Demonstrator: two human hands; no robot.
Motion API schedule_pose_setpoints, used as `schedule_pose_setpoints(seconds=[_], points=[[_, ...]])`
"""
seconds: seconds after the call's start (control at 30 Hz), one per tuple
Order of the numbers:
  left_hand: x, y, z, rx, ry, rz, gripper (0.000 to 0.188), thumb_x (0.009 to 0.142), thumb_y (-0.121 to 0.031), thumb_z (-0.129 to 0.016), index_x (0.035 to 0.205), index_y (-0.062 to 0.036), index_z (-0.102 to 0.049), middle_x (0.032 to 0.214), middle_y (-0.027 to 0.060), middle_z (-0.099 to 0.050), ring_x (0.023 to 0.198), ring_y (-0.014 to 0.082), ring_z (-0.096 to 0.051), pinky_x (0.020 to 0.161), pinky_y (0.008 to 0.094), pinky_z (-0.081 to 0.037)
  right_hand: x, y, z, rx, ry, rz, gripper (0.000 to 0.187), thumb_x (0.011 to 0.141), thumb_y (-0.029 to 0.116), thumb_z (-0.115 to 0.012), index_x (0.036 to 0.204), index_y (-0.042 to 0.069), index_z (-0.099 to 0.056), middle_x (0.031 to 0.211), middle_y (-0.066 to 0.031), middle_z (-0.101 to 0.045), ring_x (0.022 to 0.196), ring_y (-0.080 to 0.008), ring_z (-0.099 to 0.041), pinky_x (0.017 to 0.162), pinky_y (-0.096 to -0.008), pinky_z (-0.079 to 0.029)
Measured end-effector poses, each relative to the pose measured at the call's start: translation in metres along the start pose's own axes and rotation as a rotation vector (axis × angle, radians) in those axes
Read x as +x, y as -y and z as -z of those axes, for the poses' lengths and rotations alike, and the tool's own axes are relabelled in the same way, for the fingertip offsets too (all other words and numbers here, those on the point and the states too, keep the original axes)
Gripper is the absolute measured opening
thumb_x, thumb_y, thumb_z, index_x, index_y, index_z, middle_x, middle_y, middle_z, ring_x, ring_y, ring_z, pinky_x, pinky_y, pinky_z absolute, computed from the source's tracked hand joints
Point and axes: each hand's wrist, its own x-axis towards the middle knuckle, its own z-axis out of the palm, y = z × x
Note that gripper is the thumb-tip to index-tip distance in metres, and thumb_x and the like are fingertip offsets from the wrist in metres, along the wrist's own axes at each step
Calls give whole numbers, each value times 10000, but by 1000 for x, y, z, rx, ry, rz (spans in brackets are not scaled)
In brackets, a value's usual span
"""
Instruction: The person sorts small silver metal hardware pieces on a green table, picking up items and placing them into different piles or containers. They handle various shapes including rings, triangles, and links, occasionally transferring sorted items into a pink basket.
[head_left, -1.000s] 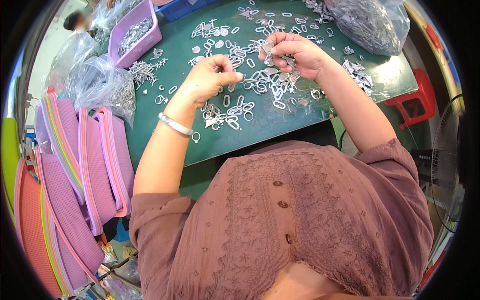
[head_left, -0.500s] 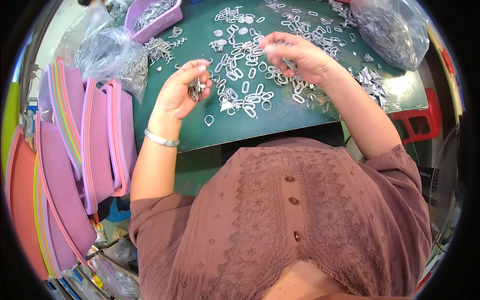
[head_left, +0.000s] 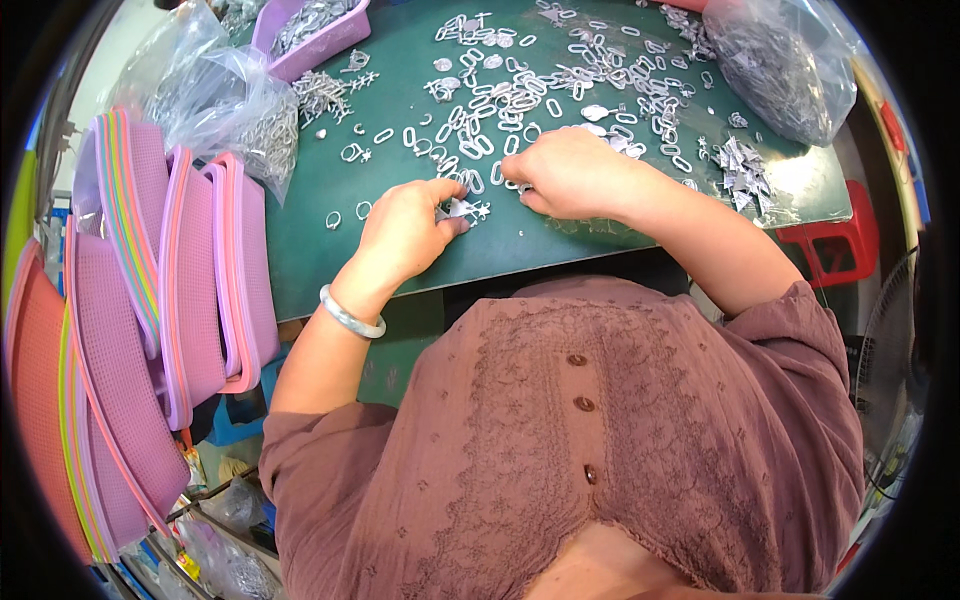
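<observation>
My left hand (head_left: 405, 232) rests low over the near part of the table, its fingers curled. Small silver metal pieces (head_left: 466, 209), one of them star-like, show between its thumb and forefinger. My right hand (head_left: 572, 175) is turned palm down just to the right, with fingertips drawn together at the tabletop. What those fingertips hold, if anything, is hidden. Beyond both hands lie many loose silver oval rings (head_left: 480, 146), mixed with round rings and small charms. Two separate round rings (head_left: 333, 219) sit left of my left hand.
Left of the green table (head_left: 300, 258) stand pink and purple baskets (head_left: 195, 300). Clear bags of metal parts (head_left: 255, 125) and a purple bin (head_left: 345, 35) occupy the far left. Another filled bag (head_left: 775, 75), a pile of triangular pieces (head_left: 743, 172) and a red stool (head_left: 860, 235) are rightward.
Both hands have come down to the tabletop, the left moving right and nearer me, the right nearer me. Several rings now lie scattered on the left, and the pile of ovals has shifted.
</observation>
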Motion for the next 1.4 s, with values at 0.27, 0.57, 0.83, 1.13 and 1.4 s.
schedule_pose_setpoints(seconds=[0.27, 0.57, 0.83, 1.13, 1.4], points=[[11, 2, 12, 232, 84, -189, 229, 635, -67, -638, 862, -48, -616, 788, 151, -595, 750, 299, -572, 654, 364, -446, -9, -10, 5, 211, -14, -111, 147, 734, 203, -569, 802, 73, -561, 706, -132, -589, 725, -317, -574, 637, -411, -433], [19, 6, 24, 222, 104, -176, 168, 665, -95, -561, 807, -35, -628, 730, 156, -602, 717, 300, -585, 658, 364, -457, -15, -29, -3, 722, -165, -91, 191, 727, 191, -589, 850, 45, -583, 768, -133, -596, 747, -243, -577, 669, -338, -438], [34, 24, 32, -694, 184, 253, 98, 758, -91, -517, 771, -38, -597, 588, -9, -496, 510, 71, -428, 458, 206, -357, -19, -22, 5, 1459, -109, -404, 130, 772, 132, -571, 881, 61, -566, 652, -1, -498, 545, -56, -426, 409, -189, -301], [37, 0, 17, -1327, 274, 260, 80, 794, -78, -500, 841, -29, -544, 677, 43, -526, 527, 108, -471, 463, 212, -385, -1, 2, -9, 1706, -135, -377, 232, 813, 267, -597, 900, 67, -516, 614, 22, -454, 518, -43, -395, 392, -175, -283], [49, -7, 1, -1904, 327, 210, 328, 873, -241, -459, 1055, 32, -482, 923, 179, -573, 803, 258, -589, 644, 330, -513, 3, -9, 1, 1964, -445, -403, 87, 831, 166, -509, 840, 80, -513, 654, -12, -492, 529, -90, -433, 405, -212, -336]])
